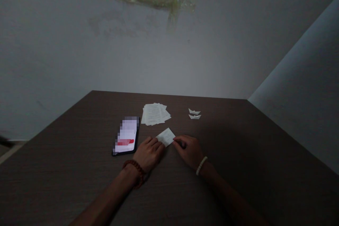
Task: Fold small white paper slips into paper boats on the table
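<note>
A small folded piece of white paper [166, 137] lies on the brown table between my hands, with faint print on it. My left hand [149, 152] rests over its lower left part, the fingers bent and covering that end. At the paper's right corner, my right hand [190, 149] pinches the edge between thumb and forefinger. A reddish-brown bead bracelet is on my left wrist, a pale bead bracelet on my right. Beyond the paper, to the right, sit two small folded paper boats [194, 114].
Behind my left hand is a loose stack of printed paper sheets [154, 114]. A phone [126, 136] with a lit, blurred screen lies left of it. The dark brown table [79, 127] meets a grey wall at its far edge; another wall surface slopes at the right.
</note>
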The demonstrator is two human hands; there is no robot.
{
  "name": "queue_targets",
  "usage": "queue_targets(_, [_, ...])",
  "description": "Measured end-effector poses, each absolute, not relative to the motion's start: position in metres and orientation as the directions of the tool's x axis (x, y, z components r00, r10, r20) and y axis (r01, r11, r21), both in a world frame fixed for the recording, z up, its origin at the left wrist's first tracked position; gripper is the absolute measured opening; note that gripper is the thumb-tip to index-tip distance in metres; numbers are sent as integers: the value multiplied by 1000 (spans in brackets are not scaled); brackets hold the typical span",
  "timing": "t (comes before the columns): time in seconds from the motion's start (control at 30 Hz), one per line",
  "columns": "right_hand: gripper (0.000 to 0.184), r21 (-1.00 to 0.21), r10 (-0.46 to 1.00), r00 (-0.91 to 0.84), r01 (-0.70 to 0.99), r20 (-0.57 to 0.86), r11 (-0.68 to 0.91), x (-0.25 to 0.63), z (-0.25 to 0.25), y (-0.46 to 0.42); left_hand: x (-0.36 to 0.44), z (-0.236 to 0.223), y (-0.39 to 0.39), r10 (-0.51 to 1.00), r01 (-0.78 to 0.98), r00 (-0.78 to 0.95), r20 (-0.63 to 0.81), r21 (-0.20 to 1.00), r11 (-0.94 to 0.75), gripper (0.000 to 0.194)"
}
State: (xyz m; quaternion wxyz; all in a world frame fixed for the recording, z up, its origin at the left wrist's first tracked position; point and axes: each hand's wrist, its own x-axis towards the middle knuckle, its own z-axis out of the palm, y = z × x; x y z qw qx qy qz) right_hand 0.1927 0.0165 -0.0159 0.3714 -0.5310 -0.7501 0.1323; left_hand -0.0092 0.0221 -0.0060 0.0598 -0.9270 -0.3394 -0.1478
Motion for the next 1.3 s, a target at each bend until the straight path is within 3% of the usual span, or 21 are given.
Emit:
queue_targets(0.27, [9,-574,887,-222,694,404,435,194,-14,16,-11,-16,27,721,675,604,339,262,-689,19])
queue_targets(0.47, [10,-556,884,-224,707,410,437,192,-16,16,-11,-18,28,705,659,611,361,262,-705,22])
queue_targets(0.63, [16,-422,842,-352,745,408,516,191,-12,12,-9,-14,26,702,651,606,375,274,-708,22])
queue_targets(0.93, [34,-231,772,-556,744,307,627,192,-4,9,-14,-6,21,652,629,677,342,191,-753,22])
queue_targets(1.3, [20,-238,879,-325,876,350,419,204,-8,21,-13,-9,26,687,605,609,396,328,-726,24])
